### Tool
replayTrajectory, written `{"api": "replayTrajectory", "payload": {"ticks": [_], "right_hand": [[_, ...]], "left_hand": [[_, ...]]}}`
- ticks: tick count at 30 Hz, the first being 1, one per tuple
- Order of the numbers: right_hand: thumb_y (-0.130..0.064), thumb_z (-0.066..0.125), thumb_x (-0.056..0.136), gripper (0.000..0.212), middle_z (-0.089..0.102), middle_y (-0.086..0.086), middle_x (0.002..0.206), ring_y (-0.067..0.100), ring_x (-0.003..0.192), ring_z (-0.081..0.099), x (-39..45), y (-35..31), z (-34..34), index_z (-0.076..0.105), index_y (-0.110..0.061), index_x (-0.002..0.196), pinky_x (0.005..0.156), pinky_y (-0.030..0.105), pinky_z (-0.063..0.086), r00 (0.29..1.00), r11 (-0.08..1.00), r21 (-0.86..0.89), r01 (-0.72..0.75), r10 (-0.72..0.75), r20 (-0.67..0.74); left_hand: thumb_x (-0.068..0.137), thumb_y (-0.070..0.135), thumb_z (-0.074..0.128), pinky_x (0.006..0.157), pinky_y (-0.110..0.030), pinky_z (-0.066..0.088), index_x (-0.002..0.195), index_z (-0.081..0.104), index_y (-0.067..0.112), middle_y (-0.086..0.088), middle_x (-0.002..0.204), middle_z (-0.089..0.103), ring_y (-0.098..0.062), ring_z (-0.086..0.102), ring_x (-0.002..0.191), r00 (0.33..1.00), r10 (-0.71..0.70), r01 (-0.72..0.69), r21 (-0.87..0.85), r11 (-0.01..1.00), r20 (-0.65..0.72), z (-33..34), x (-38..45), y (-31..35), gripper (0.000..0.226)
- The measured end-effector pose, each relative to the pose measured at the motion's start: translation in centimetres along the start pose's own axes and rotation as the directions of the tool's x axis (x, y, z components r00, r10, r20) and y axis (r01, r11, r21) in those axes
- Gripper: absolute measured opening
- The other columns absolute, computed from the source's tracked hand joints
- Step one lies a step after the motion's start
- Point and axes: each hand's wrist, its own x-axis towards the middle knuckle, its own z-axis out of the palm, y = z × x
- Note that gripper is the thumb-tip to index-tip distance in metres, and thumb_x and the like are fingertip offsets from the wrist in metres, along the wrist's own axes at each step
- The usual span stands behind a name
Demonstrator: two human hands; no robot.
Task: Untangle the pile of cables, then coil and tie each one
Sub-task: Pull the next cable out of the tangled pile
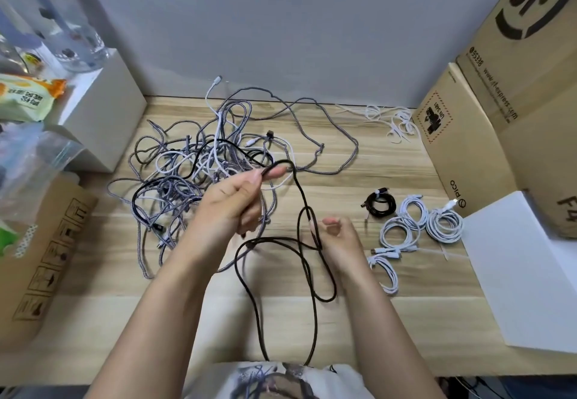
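2 hands work one long black braided cable (307,273) above the light wooden desk (406,320): left hand (232,202) pinches a loop near the tangled grey-and-white cable pile (193,167), right hand (335,236) grips another.

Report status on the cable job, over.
Left hand pinching the black braided cable; right hand gripping a loop of it. Tangled grey and white cable pile still undone. Coiled cables on the right.

Cable tangle (199,174) crowding left, cardboard boxes (487,136) walling right (coiled cables (415,227) beside), bare wood between.
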Motion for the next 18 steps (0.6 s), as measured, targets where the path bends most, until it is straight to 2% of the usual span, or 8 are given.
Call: {"api": "replayTrajectory", "payload": {"ticks": [2, 4, 7, 8, 10, 14, 16, 18], "right_hand": [[-0.016, 0.066, 0.083, 0.026, 0.056, 0.002, 0.107, 0.02, 0.099, 0.056, -0.2, -0.8, -0.8, 0.048, -0.033, 0.089, 0.091, 0.04, 0.045, 0.971, 0.975, -0.139, 0.171, -0.19, -0.142], [-0.003, 0.062, 0.083, 0.036, 0.055, -0.003, 0.11, 0.011, 0.101, 0.052, -0.9, -2.7, -1.7, 0.05, -0.035, 0.097, 0.096, 0.036, 0.042, 0.934, 0.947, -0.071, 0.312, -0.32, -0.162], [-0.008, 0.061, 0.083, 0.04, 0.06, -0.01, 0.113, 0.0, 0.108, 0.053, -3.0, -6.0, -2.3, 0.054, -0.041, 0.104, 0.095, 0.018, 0.038, 0.843, 0.844, 0.09, 0.528, -0.534, 0.065], [-0.017, 0.062, 0.083, 0.034, 0.062, -0.011, 0.113, 0.0, 0.11, 0.054, -3.5, -6.6, -2.2, 0.055, -0.041, 0.106, 0.095, 0.017, 0.039, 0.799, 0.811, 0.122, 0.572, -0.585, 0.143], [-0.035, 0.06, 0.084, 0.025, 0.064, -0.008, 0.11, 0.003, 0.109, 0.056, -4.1, -7.4, -1.6, 0.057, -0.038, 0.108, 0.095, 0.02, 0.041, 0.739, 0.761, 0.11, 0.64, -0.648, 0.185], [-0.035, 0.061, 0.083, 0.031, 0.053, 0.004, 0.114, 0.001, 0.11, 0.049, -4.7, -7.6, -1.0, 0.054, -0.03, 0.112, 0.095, 0.012, 0.032, 0.682, 0.683, 0.072, 0.726, -0.73, 0.049], [-0.035, 0.06, 0.085, 0.034, 0.048, 0.003, 0.121, 0.006, 0.116, 0.046, -4.8, -7.8, -0.8, 0.05, -0.028, 0.117, 0.1, 0.017, 0.032, 0.639, 0.639, 0.067, 0.767, -0.769, 0.016], [-0.045, 0.052, 0.09, 0.031, 0.056, -0.001, 0.115, 0.012, 0.113, 0.052, -4.9, -8.1, -0.4, 0.055, -0.027, 0.115, 0.099, 0.035, 0.04, 0.604, 0.609, 0.066, 0.791, -0.793, 0.075]], "left_hand": [[0.089, 0.026, 0.045, 0.04, -0.012, 0.017, 0.098, 0.069, 0.018, 0.008, 0.049, 0.02, -0.002, 0.018, 0.041, 0.999, 0.01, -0.005, 0.138, 0.99, -0.04, 0.1, -0.1, -0.2, 0.027], [0.092, 0.02, 0.046, 0.038, -0.01, 0.016, 0.095, 0.07, 0.014, 0.009, 0.05, 0.019, -0.002, 0.017, 0.04, 0.999, -0.022, 0.031, 0.205, 0.978, -0.046, 0.2, -0.2, -0.2, 0.025], [0.088, 0.025, 0.05, 0.037, -0.011, 0.015, 0.083, 0.068, 0.008, 0.007, 0.049, 0.02, -0.003, 0.017, 0.04, 0.998, -0.064, 0.062, 0.255, 0.965, -0.003, 0.5, -0.4, 0.1, 0.026], [0.086, 0.029, 0.05, 0.037, -0.013, 0.013, 0.075, 0.065, 0.008, 0.007, 0.047, 0.02, -0.004, 0.016, 0.04, 0.997, -0.078, 0.072, 0.252, 0.965, 0.017, 0.6, -0.4, 0.3, 0.027], [0.083, 0.033, 0.049, 0.036, -0.015, 0.01, 0.06, 0.053, 0.014, 0.007, 0.045, 0.02, -0.005, 0.012, 0.04, 0.991, -0.126, 0.114, 0.202, 0.973, 0.045, 0.9, -0.5, 0.7, 0.031], [0.08, 0.038, 0.049, 0.039, -0.014, 0.005, 0.047, 0.043, 0.021, 0.009, 0.046, 0.017, -0.005, 0.007, 0.042, 0.961, -0.262, 0.262, 0.014, 0.965, 0.085, 0.8, -0.6, 1.4, 0.038], [0.079, 0.039, 0.048, 0.04, -0.014, 0.004, 0.047, 0.043, 0.021, 0.01, 0.045, 0.017, -0.003, 0.008, 0.04, 0.939, -0.31, 0.316, -0.016, 0.949, 0.151, 1.0, -0.8, 1.6, 0.037], [0.08, 0.039, 0.047, 0.04, -0.013, 0.005, 0.047, 0.044, 0.021, 0.011, 0.044, 0.018, -0.002, 0.009, 0.038, 0.93, -0.312, 0.328, -0.058, 0.943, 0.192, 1.1, -1.0, 1.7, 0.038]]}}
